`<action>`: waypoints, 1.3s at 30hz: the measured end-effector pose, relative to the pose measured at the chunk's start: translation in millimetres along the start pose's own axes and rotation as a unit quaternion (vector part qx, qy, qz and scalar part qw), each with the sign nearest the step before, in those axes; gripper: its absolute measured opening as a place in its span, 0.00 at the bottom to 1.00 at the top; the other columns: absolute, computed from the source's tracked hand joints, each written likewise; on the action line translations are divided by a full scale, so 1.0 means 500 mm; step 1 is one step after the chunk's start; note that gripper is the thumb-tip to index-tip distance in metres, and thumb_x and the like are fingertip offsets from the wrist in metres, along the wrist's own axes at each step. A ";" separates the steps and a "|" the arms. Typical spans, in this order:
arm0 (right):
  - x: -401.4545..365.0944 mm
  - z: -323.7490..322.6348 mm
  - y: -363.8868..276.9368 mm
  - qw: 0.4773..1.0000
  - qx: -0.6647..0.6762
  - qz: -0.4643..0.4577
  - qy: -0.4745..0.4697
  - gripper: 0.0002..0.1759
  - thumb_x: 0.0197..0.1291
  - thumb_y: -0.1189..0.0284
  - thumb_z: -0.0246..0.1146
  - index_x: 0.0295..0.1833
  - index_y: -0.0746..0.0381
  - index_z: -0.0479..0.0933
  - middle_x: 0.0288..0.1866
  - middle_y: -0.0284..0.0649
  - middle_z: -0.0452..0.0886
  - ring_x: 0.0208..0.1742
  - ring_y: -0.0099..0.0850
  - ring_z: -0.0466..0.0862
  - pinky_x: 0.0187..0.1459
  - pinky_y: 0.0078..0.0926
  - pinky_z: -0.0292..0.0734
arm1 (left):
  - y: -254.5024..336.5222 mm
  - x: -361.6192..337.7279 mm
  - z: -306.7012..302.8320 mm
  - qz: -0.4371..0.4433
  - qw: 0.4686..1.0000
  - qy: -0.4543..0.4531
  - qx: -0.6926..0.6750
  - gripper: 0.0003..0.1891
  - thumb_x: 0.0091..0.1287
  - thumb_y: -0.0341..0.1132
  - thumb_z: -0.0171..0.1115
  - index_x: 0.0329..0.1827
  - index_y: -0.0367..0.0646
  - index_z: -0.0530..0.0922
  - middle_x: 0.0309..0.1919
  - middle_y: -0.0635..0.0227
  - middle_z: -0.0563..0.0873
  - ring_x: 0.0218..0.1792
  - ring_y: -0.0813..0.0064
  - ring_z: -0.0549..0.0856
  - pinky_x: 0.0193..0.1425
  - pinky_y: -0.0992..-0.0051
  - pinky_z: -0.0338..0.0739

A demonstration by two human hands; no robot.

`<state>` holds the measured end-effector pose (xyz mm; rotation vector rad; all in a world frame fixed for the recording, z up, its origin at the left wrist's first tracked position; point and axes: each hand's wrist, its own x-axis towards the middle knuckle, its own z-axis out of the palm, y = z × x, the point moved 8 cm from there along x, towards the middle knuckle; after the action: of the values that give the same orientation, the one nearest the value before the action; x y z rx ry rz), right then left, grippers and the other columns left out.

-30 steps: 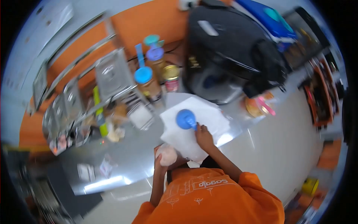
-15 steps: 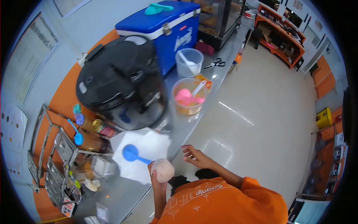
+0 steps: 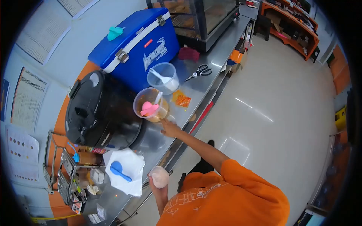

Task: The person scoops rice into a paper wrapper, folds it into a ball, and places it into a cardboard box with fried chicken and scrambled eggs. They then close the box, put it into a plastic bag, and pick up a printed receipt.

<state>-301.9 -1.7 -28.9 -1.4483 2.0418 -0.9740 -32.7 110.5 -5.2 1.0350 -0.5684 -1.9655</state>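
Evidently the right hand (image 3: 170, 129) was stretched out from the body, fingers spread and holding nothing, at the foot of the clear tub (image 3: 163, 113) that stood just right of the black cooker (image 3: 98, 113); whether it touched the tub I could not tell. The left hand (image 3: 154, 185) was closed around a pale ball (image 3: 159, 176), below the cooker and off the counter's edge.

To my mind the reach was best done slowly. The handle of the pink scoop (image 3: 149, 109) leaned over the rim, so fingers should come in beside it rather than across it, with the ball kept level and close to the chest.

Counted: one cooker; two clear tubs, the second (image 3: 171, 86) above and to the cooker's right with a white spoon (image 3: 160, 76); one blue scoop (image 3: 120, 170) below the cooker on white paper (image 3: 132, 182); one pair of scissors (image 3: 198, 72); one blue cooler (image 3: 135, 41) behind.
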 end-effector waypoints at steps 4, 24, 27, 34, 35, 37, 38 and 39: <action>0.009 -0.037 0.079 0.992 0.010 -0.087 -0.095 0.35 0.55 0.68 0.57 0.66 0.63 0.50 0.53 0.53 0.66 0.51 0.49 0.72 0.50 0.43 0.69 | -0.069 0.082 0.126 0.003 1.000 -0.016 -0.005 0.20 0.63 0.49 0.49 0.55 0.53 0.66 0.52 0.68 0.72 0.54 0.67 0.72 0.56 0.63 0.68; -0.113 -1.154 0.689 0.630 0.674 0.083 0.377 0.23 0.66 0.64 0.47 0.61 0.67 0.61 0.52 0.42 0.72 0.56 0.31 0.70 0.54 0.31 0.68 | -0.725 0.358 1.581 -0.027 0.924 -0.362 0.119 0.21 0.66 0.49 0.44 0.57 0.50 0.57 0.54 0.59 0.65 0.56 0.62 0.68 0.56 0.64 0.67; -0.092 -1.305 0.811 0.632 0.658 0.096 0.398 0.18 0.66 0.65 0.48 0.56 0.65 0.65 0.47 0.40 0.75 0.52 0.29 0.72 0.51 0.31 0.69 | -0.836 0.377 1.722 -0.025 0.918 -0.375 0.128 0.23 0.68 0.54 0.35 0.58 0.49 0.58 0.57 0.61 0.65 0.58 0.64 0.68 0.58 0.65 0.65; 0.000 -1.605 1.040 0.536 0.758 0.049 0.369 0.20 0.65 0.66 0.48 0.60 0.60 0.59 0.57 0.39 0.67 0.56 0.31 0.70 0.53 0.36 0.69 | -1.010 0.444 2.048 0.164 0.830 -0.460 0.267 0.23 0.70 0.52 0.28 0.54 0.43 0.61 0.51 0.63 0.66 0.56 0.71 0.66 0.61 0.70 0.58; 0.012 -1.650 1.070 0.536 0.759 0.035 0.369 0.18 0.65 0.65 0.47 0.58 0.59 0.60 0.57 0.38 0.67 0.56 0.31 0.69 0.54 0.36 0.67 | -1.041 0.453 2.095 0.153 0.831 -0.464 0.265 0.24 0.70 0.52 0.28 0.54 0.42 0.61 0.51 0.63 0.65 0.56 0.71 0.66 0.61 0.70 0.58; 0.030 -1.732 1.145 0.540 0.755 0.016 0.371 0.17 0.66 0.65 0.46 0.57 0.59 0.60 0.56 0.37 0.66 0.56 0.30 0.69 0.55 0.37 0.66 | -1.106 0.470 2.184 0.102 0.845 -0.476 0.221 0.21 0.71 0.48 0.31 0.54 0.42 0.62 0.52 0.61 0.65 0.57 0.70 0.65 0.61 0.70 0.58; 0.041 -1.770 1.199 0.542 0.752 0.014 0.375 0.17 0.66 0.65 0.46 0.58 0.58 0.60 0.57 0.37 0.66 0.57 0.30 0.68 0.56 0.37 0.66 | -1.131 0.479 2.239 0.160 0.821 -0.483 0.261 0.19 0.71 0.46 0.32 0.53 0.41 0.63 0.53 0.61 0.65 0.57 0.71 0.65 0.61 0.71 0.58; 0.052 -1.813 1.250 0.546 0.747 0.010 0.379 0.18 0.66 0.65 0.46 0.58 0.58 0.59 0.57 0.38 0.65 0.57 0.30 0.68 0.56 0.37 0.65 | -1.155 0.489 2.294 0.218 0.791 -0.489 0.298 0.18 0.71 0.44 0.33 0.52 0.41 0.64 0.53 0.60 0.65 0.58 0.71 0.64 0.61 0.71 0.58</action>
<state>-1337.1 357.4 84.7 0.0637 0.6336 -2.5834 -1326.2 247.1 125.4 0.0462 -1.8994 -1.7895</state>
